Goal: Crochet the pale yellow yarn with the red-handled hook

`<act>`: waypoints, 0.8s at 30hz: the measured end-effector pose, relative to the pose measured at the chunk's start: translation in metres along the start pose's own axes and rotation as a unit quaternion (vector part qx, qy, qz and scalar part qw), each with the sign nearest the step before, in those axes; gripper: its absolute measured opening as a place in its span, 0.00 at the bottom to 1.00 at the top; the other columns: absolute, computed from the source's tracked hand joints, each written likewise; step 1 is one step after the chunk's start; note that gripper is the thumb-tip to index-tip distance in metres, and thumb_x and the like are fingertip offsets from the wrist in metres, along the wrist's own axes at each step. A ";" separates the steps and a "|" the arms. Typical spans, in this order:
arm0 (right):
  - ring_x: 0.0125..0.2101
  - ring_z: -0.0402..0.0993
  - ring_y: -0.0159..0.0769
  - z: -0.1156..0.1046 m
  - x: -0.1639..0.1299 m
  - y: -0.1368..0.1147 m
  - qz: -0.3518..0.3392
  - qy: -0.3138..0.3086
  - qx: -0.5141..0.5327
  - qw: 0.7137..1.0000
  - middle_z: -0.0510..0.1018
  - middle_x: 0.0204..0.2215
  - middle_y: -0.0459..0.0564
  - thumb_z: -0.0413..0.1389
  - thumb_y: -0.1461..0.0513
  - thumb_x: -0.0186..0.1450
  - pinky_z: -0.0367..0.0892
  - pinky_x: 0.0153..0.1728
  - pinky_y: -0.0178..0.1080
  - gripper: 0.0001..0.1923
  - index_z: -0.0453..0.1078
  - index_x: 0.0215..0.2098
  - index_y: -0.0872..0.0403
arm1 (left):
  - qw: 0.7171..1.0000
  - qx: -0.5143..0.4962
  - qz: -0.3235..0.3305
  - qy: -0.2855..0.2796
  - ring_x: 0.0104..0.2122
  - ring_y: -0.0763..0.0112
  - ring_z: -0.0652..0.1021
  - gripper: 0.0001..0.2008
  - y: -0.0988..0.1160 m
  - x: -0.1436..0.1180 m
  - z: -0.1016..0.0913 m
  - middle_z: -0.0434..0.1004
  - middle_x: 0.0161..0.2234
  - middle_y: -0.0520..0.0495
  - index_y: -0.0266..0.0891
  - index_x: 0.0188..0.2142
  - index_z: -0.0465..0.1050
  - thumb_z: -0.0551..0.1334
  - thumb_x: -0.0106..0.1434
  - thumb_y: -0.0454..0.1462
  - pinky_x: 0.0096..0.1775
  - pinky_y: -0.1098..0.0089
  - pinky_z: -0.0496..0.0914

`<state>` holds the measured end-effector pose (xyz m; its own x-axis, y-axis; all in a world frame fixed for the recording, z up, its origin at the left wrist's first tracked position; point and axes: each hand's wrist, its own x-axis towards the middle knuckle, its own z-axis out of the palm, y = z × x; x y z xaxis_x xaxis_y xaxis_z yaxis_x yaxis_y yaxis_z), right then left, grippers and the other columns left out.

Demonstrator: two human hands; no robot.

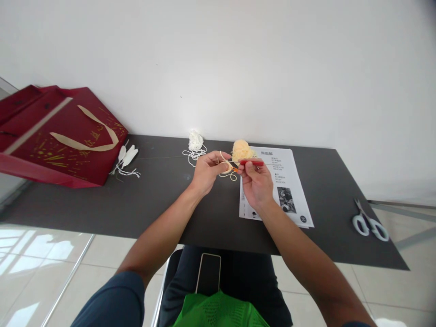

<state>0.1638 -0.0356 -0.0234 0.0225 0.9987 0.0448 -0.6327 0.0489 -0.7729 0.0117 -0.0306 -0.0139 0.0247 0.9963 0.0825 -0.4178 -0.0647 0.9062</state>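
Both hands up at frame centre, over the dark table (163, 200). Left hand (208, 171) curled, thumb + fingers pinching a strand of pale yellow yarn (227, 169) w/ a small loop hanging below it. Right hand (256, 181) closed in a pinch on a red-handled crochet hook (251, 161), hook lying roughly horizontal, tip pointing left toward the left hand's fingers; orange bit visible near the tip. Hands nearly touching at the yarn. Yellow yarn ball (241, 150) sits on the table just behind the hands, touching the upper left corner of a printed instruction sheet (289, 190), which lies right of centre under the right hand. White yarn bundle (195, 141) w/ loose strands just left of the yellow ball, near the wall edge. Upper left: red gift bag (61, 136) lying on its side w/ beige handle; small white pieces w/ strings (127, 157) just beside its right edge. White-handled scissors (369, 223) far right of the table, well apart from the hands. Bottom centre: phone (208, 273) on the person's lap, green mesh fabric (221, 311) below it.
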 end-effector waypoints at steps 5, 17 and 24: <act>0.30 0.80 0.26 0.007 -0.005 0.001 -0.005 0.038 -0.017 0.999 0.85 0.34 0.43 0.70 0.58 0.59 0.81 0.34 0.31 0.09 0.77 0.34 0.51 | 0.997 0.060 0.033 0.046 0.26 0.77 0.74 0.09 -0.006 -0.001 0.001 0.78 0.27 0.52 0.38 0.35 0.81 0.73 0.53 0.34 0.32 0.73 0.66; 0.29 0.80 0.30 0.007 -0.010 0.007 -0.088 0.022 -0.111 0.990 0.84 0.35 0.45 0.66 0.58 0.65 0.80 0.35 0.38 0.07 0.76 0.39 0.50 | 0.992 0.104 0.049 0.043 0.29 0.75 0.76 0.31 -0.002 0.001 0.002 0.80 0.32 0.52 0.41 0.58 0.74 0.72 0.54 0.34 0.35 0.71 0.69; 0.29 0.81 0.31 0.011 -0.021 0.001 -0.168 0.034 -0.238 0.956 0.85 0.37 0.48 0.64 0.58 0.66 0.80 0.36 0.39 0.07 0.79 0.42 0.50 | 0.997 0.049 0.034 0.052 0.31 0.73 0.78 0.31 -0.001 0.000 0.005 0.82 0.33 0.51 0.40 0.58 0.74 0.73 0.54 0.36 0.38 0.69 0.71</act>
<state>0.1540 -0.0571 -0.0183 0.2227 0.9234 0.3125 -0.1575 0.3504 -0.9233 0.0164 -0.0311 -0.0132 -0.0961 0.9897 0.1064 -0.3240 -0.1321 0.9368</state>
